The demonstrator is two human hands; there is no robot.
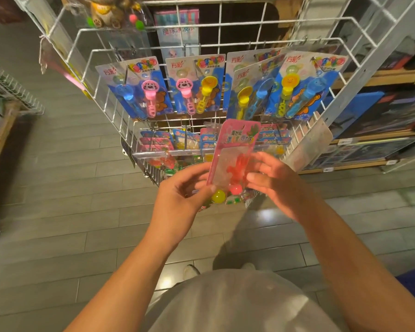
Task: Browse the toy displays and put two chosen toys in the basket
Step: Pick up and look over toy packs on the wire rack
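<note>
Gripping the lower left edge of a pink blister-pack toy (233,154), the left hand (185,195) curls thumb and fingers round it beside a yellow ball (219,196). The pack stands upright between both hands, before the white wire display rack (120,121). The right hand (277,185) pinches its right edge, fingers bent.

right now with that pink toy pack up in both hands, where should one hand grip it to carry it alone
Pinch the pink toy pack on its lower long edges, coming from the side as the left hand and right hand do now. It is a flat, stiff-looking card standing nearly upright, and the clear blister with the red toy and balls puts the bulk low, so a low grip probably swings least.
</note>
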